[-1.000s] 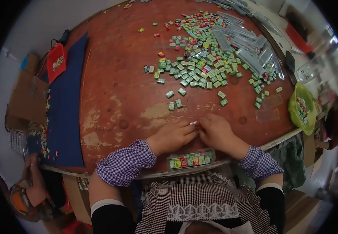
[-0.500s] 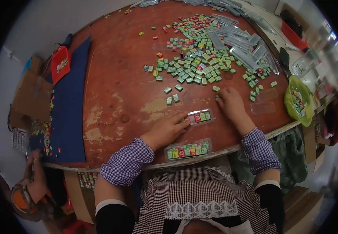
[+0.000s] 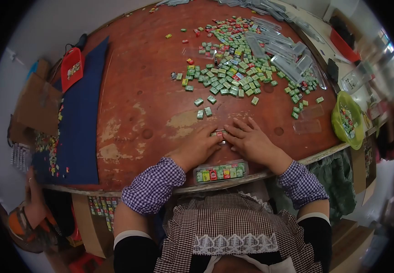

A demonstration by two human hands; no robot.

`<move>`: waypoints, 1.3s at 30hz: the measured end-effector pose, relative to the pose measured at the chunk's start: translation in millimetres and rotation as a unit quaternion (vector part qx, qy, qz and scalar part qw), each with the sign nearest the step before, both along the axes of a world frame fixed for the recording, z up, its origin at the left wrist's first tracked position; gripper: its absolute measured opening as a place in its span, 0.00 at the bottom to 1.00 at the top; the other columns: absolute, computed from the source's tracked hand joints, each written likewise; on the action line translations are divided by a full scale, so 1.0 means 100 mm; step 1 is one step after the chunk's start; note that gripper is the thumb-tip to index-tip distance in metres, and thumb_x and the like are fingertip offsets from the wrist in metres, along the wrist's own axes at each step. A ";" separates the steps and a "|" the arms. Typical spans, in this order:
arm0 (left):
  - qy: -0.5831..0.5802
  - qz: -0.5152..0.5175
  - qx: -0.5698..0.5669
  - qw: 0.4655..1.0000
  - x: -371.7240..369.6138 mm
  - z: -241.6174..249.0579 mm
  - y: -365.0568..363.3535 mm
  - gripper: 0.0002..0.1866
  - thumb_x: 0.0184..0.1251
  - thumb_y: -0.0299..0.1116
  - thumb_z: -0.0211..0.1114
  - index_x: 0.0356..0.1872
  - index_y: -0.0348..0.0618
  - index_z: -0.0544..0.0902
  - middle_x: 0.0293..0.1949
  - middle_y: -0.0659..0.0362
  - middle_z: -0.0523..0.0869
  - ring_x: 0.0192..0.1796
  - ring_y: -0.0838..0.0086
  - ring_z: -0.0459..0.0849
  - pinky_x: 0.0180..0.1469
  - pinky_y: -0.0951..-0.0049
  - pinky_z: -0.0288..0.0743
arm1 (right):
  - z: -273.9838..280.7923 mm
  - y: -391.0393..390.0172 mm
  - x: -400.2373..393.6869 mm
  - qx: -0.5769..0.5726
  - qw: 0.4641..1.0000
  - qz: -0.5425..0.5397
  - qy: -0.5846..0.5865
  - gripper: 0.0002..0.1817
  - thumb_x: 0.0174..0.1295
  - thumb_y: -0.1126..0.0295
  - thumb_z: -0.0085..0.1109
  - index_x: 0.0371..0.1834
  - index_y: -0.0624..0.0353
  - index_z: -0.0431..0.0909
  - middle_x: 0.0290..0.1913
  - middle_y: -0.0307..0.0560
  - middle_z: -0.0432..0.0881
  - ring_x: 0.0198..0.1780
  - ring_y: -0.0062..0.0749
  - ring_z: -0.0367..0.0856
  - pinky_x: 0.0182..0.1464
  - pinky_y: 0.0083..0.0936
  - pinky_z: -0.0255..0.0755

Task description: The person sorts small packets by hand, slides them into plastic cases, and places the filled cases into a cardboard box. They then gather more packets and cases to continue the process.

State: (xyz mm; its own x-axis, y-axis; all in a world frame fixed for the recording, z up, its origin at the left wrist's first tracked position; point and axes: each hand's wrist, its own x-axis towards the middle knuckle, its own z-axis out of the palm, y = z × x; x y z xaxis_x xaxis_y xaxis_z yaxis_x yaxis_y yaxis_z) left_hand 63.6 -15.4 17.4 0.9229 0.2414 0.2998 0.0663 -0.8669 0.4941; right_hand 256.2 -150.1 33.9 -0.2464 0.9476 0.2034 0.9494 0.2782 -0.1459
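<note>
In the head view, a clear plastic tray holding small boxes (image 3: 218, 133) lies largely covered by my two hands. My left hand (image 3: 200, 146) is closed around its left end. Laid across the right part is my right hand (image 3: 254, 144), fingers stretched out and spread; anything under its palm is hidden. A red box shows in the gap between the hands. Nearer the table edge sits a second clear tray (image 3: 221, 172) with a row of green, yellow and red boxes. Several loose green boxes (image 3: 199, 102) lie beyond my left hand.
A large pile of small boxes (image 3: 226, 79) covers the back middle, with clear plastic trays (image 3: 285, 67) heaped beside it. A yellow-green basket (image 3: 342, 132) stands at the right edge. On the left are a blue mat (image 3: 81, 132), a red scoop (image 3: 71, 73) and another person's arm (image 3: 35, 200).
My right hand has come back from beside the loose boxes and moved left onto the tray, its fingers now spread. My left hand stays at the tray's left end.
</note>
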 end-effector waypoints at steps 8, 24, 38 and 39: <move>0.023 -0.005 -0.080 0.996 -0.21 0.42 -0.27 0.29 0.50 0.28 0.73 0.57 0.41 0.77 0.49 0.51 0.79 0.53 0.55 0.77 0.55 0.60 0.72 | 0.39 -0.19 -0.23 -0.047 0.990 -0.008 0.136 0.33 0.50 0.68 0.67 0.63 0.60 0.70 0.45 0.52 0.79 0.51 0.47 0.76 0.54 0.41 0.69; 0.049 0.000 -0.137 0.989 -0.63 0.06 -0.49 0.36 0.60 0.35 0.67 0.69 0.41 0.65 0.66 0.46 0.67 0.68 0.51 0.66 0.68 0.58 0.62 | 0.26 -0.28 -0.35 -0.152 0.987 0.048 0.001 0.44 0.50 0.68 0.67 0.72 0.60 0.58 0.70 0.60 0.64 0.71 0.54 0.62 0.70 0.44 0.58; -0.050 0.072 -0.374 0.923 -0.66 -0.03 -0.23 0.28 0.77 0.41 0.50 0.72 0.40 0.61 0.68 0.48 0.68 0.69 0.64 0.67 0.68 0.68 0.62 | 0.17 -0.24 -0.27 -0.081 0.994 0.023 0.071 0.36 0.49 0.78 0.62 0.66 0.64 0.65 0.57 0.61 0.74 0.58 0.57 0.72 0.61 0.43 0.68; -0.028 0.083 -0.390 0.917 -0.67 -0.05 -0.21 0.26 0.77 0.40 0.50 0.70 0.38 0.63 0.66 0.48 0.70 0.67 0.65 0.69 0.67 0.69 0.63 | 0.18 -0.24 -0.26 -0.085 0.993 0.021 0.073 0.37 0.49 0.78 0.62 0.67 0.64 0.64 0.57 0.61 0.74 0.58 0.57 0.72 0.61 0.43 0.68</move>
